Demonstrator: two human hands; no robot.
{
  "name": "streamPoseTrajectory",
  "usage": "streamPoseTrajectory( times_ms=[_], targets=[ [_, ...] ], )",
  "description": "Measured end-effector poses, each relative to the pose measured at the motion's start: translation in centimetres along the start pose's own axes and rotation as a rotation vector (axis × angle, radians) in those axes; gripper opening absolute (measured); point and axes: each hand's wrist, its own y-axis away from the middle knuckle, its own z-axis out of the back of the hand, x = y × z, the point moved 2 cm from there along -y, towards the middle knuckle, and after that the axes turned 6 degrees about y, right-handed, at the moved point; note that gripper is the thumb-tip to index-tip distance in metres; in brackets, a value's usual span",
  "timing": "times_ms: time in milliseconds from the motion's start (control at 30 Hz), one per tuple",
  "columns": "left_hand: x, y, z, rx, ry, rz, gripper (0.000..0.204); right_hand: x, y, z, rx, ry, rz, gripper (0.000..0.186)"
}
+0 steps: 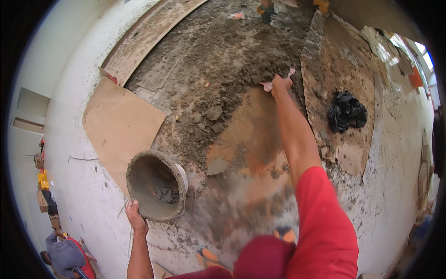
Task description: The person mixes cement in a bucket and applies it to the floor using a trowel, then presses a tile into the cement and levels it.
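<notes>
While left fingers (pixel 132 209) clamp the bucket rim (pixel 181 193), right fingers (pixel 283 82) clutch something pink (pixel 267 87) — heap edge (pixel 237 95) beyond, wide smooth ground (pixel 253 125) nearer.

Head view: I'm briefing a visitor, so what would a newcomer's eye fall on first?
Probably the bright red sleeve at lower right, leading up to the right hand, which grips a pink piece beside the crumbly grey mud. Next comes the muddy bucket left of centre, held by the left hand. The crumpled black plastic at right also stands out.
</notes>
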Motion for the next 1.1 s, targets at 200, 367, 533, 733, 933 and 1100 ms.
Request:
streamPoseTrajectory(
  times_ms=[200,367,533,733,933,1100],
  targets=[
    [-0.2,0.9,1.1,-0.063,-0.001,0.052,0.046,-2.5,0.1,0.0,0.103,-0.14,-0.033,0.033],
    [1.4,-0.8,0.9,-0.113,-0.001,-0.022,0.045,-2.0,-2.5,1.7,0.375,-0.423,0.198,0.026],
    [0.9,-0.2,2.5,-0.194,-0.067,-0.047,0.042,0.1,7.0,4.0,0.762,-0.402,0.057,0.019],
    [-0.5,-1.5,0.0,0.038,0.055,-0.075,0.041,5.5,22.0,7.4,0.992,-0.103,0.093,0.013],
    [-0.3,-3.3,1.5,0.112,0.125,0.073,0.037,7.9,38.8,8.2,1.114,0.139,0.281,0.05],
    [-0.1,-4.0,1.1,0.153,0.163,0.334,0.04,8.7,47.0,8.2,1.253,0.302,1.007,0.064]
  ],
)
